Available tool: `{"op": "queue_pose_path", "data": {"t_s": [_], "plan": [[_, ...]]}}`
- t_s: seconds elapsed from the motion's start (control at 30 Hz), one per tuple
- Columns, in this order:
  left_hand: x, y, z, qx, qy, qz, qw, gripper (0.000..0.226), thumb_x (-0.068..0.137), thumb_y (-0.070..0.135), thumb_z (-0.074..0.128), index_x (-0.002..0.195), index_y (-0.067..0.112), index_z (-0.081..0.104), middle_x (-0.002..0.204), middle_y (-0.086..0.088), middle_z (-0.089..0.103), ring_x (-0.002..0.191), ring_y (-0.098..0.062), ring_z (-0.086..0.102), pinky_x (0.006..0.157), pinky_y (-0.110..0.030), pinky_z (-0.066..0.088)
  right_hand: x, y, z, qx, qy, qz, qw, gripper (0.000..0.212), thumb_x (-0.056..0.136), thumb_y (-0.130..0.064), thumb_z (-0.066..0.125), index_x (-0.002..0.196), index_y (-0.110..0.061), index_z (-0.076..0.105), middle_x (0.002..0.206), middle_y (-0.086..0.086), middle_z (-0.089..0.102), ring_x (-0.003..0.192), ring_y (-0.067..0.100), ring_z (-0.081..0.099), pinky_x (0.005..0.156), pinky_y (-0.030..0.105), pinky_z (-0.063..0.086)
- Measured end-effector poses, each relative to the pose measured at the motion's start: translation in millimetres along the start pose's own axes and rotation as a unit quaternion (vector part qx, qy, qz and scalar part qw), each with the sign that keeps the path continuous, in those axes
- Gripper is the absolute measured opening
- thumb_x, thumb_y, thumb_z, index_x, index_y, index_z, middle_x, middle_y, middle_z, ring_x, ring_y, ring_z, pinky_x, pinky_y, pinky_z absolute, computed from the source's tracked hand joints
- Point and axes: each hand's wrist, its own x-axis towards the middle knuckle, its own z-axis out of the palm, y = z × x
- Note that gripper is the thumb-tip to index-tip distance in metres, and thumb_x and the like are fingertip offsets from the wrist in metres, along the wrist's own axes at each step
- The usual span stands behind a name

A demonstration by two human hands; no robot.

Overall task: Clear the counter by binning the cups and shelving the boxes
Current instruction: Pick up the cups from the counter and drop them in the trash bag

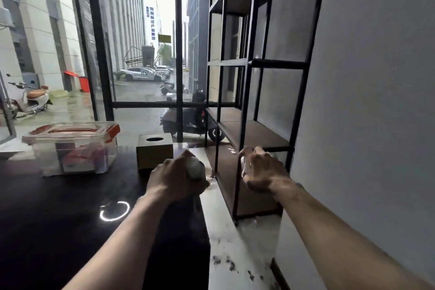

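My left hand (175, 178) is closed around a crumpled whitish cup (195, 168) above the right edge of the dark counter (58, 214). My right hand (261, 172) grips a clear plastic cup (244, 167), mostly hidden by the fingers, beside the low part of the black metal shelf (249, 134). A brown tissue box (154, 153) with an oval hole on top stands on the counter just behind my left hand. A clear lidded box (73, 146) with orange clips and packets inside sits further left on the counter.
The shelf has dark wooden boards and stands against the grey wall (364, 101) on the right. A pale floor strip (235, 249) runs between counter and shelf. Large windows (141, 42) with black frames face a street with scooters.
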Motion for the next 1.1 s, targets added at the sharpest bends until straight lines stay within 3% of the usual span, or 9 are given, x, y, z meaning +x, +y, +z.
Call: {"op": "queue_pose_path", "data": {"t_s": [0.2, 0.3, 0.5, 0.67, 0.9, 1.1], "plan": [[9.2, 81.9, 55.0, -0.02, -0.021, -0.003, 1.0, 0.061, 0.057, 0.063, 0.074, 0.109, 0.038, 0.053, 0.1, -0.001, 0.073, 0.094, -0.032, 0.068, 0.07, -0.035, 0.044, -13.6, 92.4, -9.8, 0.005, -0.007, 0.008, 1.0, 0.05, 0.085, -0.024, 0.064, 0.133, -0.027, 0.049, 0.124, 0.012, 0.057, 0.117, 0.039, 0.059, 0.092, 0.045, 0.053], [13.4, 119.4, 85.1, -0.037, -0.022, -0.014, 0.999, 0.06, 0.056, 0.063, 0.076, 0.106, 0.04, 0.052, 0.097, 0.002, 0.072, 0.089, -0.03, 0.067, 0.071, -0.035, 0.049, -18.3, 137.4, -7.2, 0.007, -0.011, 0.013, 1.0, 0.047, 0.088, -0.023, 0.063, 0.133, -0.025, 0.051, 0.123, 0.014, 0.057, 0.113, 0.039, 0.062, 0.092, 0.044, 0.055], [15.6, 161.2, 144.8, -0.02, -0.045, -0.034, 0.998, 0.059, 0.062, 0.051, 0.076, 0.115, 0.039, 0.052, 0.087, 0.005, 0.057, 0.089, -0.03, 0.065, 0.072, -0.034, 0.048, -13.7, 202.3, 22.9, 0.017, -0.062, 0.013, 0.998, 0.047, 0.087, -0.024, 0.063, 0.132, -0.029, 0.051, 0.123, 0.011, 0.058, 0.113, 0.036, 0.062, 0.092, 0.042, 0.054], [19.3, 144.8, 192.2, -0.016, -0.062, -0.059, 0.996, 0.071, 0.062, 0.057, 0.081, 0.123, 0.035, 0.051, 0.107, -0.005, 0.072, 0.097, -0.035, 0.068, 0.08, -0.041, 0.055, -4.0, 221.1, 69.8, 0.027, -0.109, 0.001, 0.994, 0.046, 0.087, -0.024, 0.062, 0.131, -0.029, 0.05, 0.121, 0.009, 0.057, 0.112, 0.037, 0.06, 0.088, 0.043, 0.052], [26.5, 87.3, 262.8, -0.057, -0.059, -0.103, 0.991, 0.065, 0.06, 0.059, 0.079, 0.113, 0.034, 0.053, 0.101, -0.004, 0.075, 0.093, -0.035, 0.07, 0.08, -0.045, 0.056, 23.1, 209.5, 165.1, 0.03, -0.177, -0.013, 0.984, 0.049, 0.085, -0.027, 0.062, 0.132, -0.032, 0.049, 0.119, 0.008, 0.056, 0.112, 0.035, 0.06, 0.088, 0.044, 0.051], [30.5, 30.7, 314.1, -0.034, -0.05, -0.161, 0.985, 0.065, 0.061, 0.062, 0.081, 0.113, 0.036, 0.053, 0.101, -0.001, 0.076, 0.094, -0.032, 0.071, 0.078, -0.037, 0.052, 37.1, 190.9, 253.3, 0.044, -0.251, -0.03, 0.967, 0.059, 0.08, -0.027, 0.066, 0.135, -0.032, 0.047, 0.122, 0.007, 0.055, 0.114, 0.034, 0.059, 0.092, 0.045, 0.052]]}}
